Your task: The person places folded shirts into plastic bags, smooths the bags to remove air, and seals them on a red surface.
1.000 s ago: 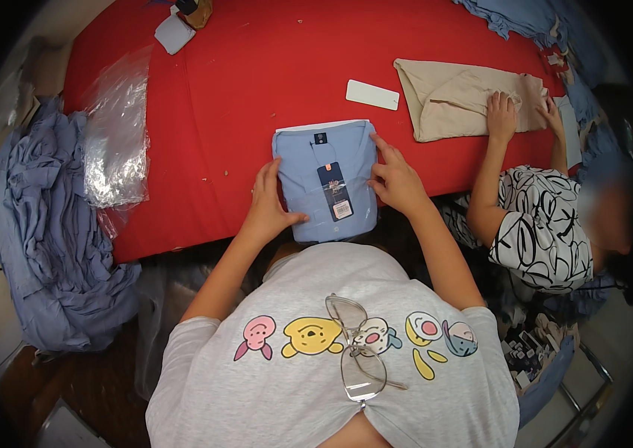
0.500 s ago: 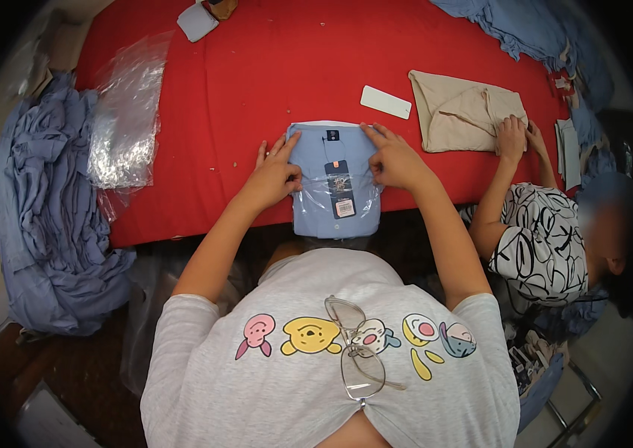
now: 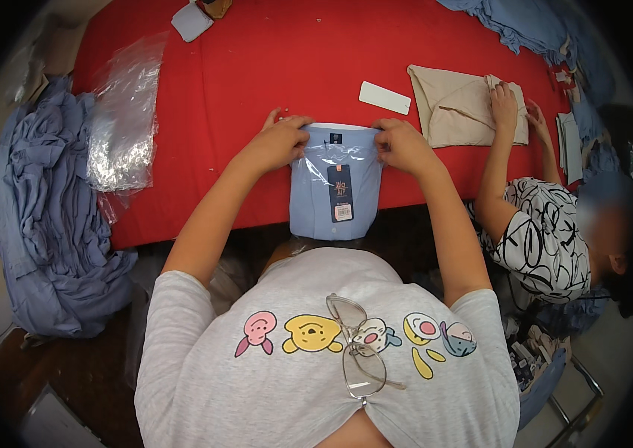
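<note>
— Red cloth (image 3: 256, 82) spreads wide, and look, a folded light-blue garment (image 3: 309, 205) sits right at its near edge, under glossy clear plastic film (image 3: 346, 158)!
— And the fingers?
— Left hand (image 3: 285, 142) and right hand (image 3: 404, 145) each pinch an upper corner; cloth or film, I can't tell.
— Which step, then?
— Bagging, I'd judge, film nearly at the collar. Next move calls for an even pull on both sides.
</note>
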`<move>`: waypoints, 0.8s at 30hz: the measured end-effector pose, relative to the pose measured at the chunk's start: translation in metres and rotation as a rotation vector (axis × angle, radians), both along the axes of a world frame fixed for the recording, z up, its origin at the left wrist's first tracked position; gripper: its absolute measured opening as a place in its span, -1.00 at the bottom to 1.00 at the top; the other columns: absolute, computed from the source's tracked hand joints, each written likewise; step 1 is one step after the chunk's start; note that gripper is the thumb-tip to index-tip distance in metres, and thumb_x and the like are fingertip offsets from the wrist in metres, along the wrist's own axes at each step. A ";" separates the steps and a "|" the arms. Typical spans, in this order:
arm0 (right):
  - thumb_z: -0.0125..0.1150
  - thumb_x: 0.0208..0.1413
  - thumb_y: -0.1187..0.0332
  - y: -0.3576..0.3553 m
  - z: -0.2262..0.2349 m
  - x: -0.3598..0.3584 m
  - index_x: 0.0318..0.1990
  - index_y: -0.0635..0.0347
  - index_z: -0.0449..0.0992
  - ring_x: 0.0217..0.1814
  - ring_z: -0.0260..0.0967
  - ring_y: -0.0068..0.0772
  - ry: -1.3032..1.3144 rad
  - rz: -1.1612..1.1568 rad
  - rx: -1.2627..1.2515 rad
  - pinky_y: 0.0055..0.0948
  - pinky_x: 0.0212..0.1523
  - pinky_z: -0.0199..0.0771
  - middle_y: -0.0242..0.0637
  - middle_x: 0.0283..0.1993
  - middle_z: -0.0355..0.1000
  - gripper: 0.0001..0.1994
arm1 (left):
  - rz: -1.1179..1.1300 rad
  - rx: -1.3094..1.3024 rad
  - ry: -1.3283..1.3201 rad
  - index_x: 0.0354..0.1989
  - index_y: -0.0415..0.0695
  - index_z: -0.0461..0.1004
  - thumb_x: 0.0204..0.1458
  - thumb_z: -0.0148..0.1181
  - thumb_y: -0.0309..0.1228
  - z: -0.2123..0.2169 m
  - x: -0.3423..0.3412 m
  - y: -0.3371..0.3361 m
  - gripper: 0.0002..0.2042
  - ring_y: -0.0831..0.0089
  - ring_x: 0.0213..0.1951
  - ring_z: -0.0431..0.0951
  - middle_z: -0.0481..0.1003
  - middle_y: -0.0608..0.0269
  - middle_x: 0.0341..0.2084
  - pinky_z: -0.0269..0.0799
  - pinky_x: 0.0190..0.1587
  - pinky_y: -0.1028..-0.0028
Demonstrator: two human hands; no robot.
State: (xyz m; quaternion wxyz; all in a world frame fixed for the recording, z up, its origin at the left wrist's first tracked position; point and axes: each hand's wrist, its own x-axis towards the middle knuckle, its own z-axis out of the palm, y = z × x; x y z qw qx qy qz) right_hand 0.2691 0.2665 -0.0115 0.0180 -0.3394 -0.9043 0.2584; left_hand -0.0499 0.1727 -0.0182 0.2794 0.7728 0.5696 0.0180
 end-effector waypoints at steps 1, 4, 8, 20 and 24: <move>0.46 -0.08 0.51 0.000 -0.002 0.003 -0.40 0.26 0.58 0.08 0.57 0.01 -0.044 -0.055 -0.030 -0.08 0.04 0.63 -0.16 0.11 0.62 -0.87 | 0.018 -0.060 -0.025 -0.20 -0.12 0.59 0.22 0.36 -0.42 0.005 0.001 0.004 -0.91 0.14 0.31 0.51 0.59 0.12 0.19 0.06 0.55 -0.12; 0.35 0.03 0.50 -0.002 -0.001 0.003 -0.28 0.24 0.57 -0.09 0.62 0.09 -0.115 -0.165 -0.097 -0.01 -0.01 0.60 -0.15 -0.13 0.66 -0.89 | 0.194 -0.160 -0.214 -0.11 -0.15 0.49 0.31 0.30 -0.41 -0.002 0.001 0.003 -0.87 0.23 -0.08 0.63 0.62 0.20 -0.20 0.43 0.19 0.10; 0.25 0.14 0.63 -0.011 0.014 -0.005 -0.21 0.29 0.55 -0.15 0.66 -0.08 0.116 -0.216 -0.202 -0.16 -0.07 0.63 -0.15 -0.25 0.66 -0.90 | 0.377 -0.173 -0.459 -0.11 -0.18 0.43 0.41 0.23 -0.38 -0.013 -0.008 -0.013 -0.85 0.44 -0.33 0.52 0.51 0.21 -0.40 0.46 -0.23 0.32; 0.36 0.16 0.70 -0.083 0.223 -0.058 -0.14 0.23 0.73 -0.07 0.72 -0.25 0.697 -0.062 0.376 -0.32 -0.04 0.72 -0.24 -0.16 0.74 -0.81 | 0.205 0.961 -0.259 -0.15 -0.16 0.54 0.23 0.33 -0.56 0.223 -0.063 -0.115 -0.90 0.20 -0.21 0.72 0.65 0.12 -0.30 0.59 -0.09 0.27; 0.39 0.01 0.73 -0.137 0.179 -0.054 -0.19 0.23 0.71 -0.01 0.70 -0.22 0.749 -0.067 0.363 -0.30 0.00 0.72 -0.23 -0.15 0.74 -0.76 | 0.056 1.009 -0.141 -0.20 -0.14 0.59 0.12 0.38 -0.54 0.193 -0.058 -0.166 -0.88 0.22 -0.18 0.70 0.66 0.18 -0.24 0.61 -0.02 0.23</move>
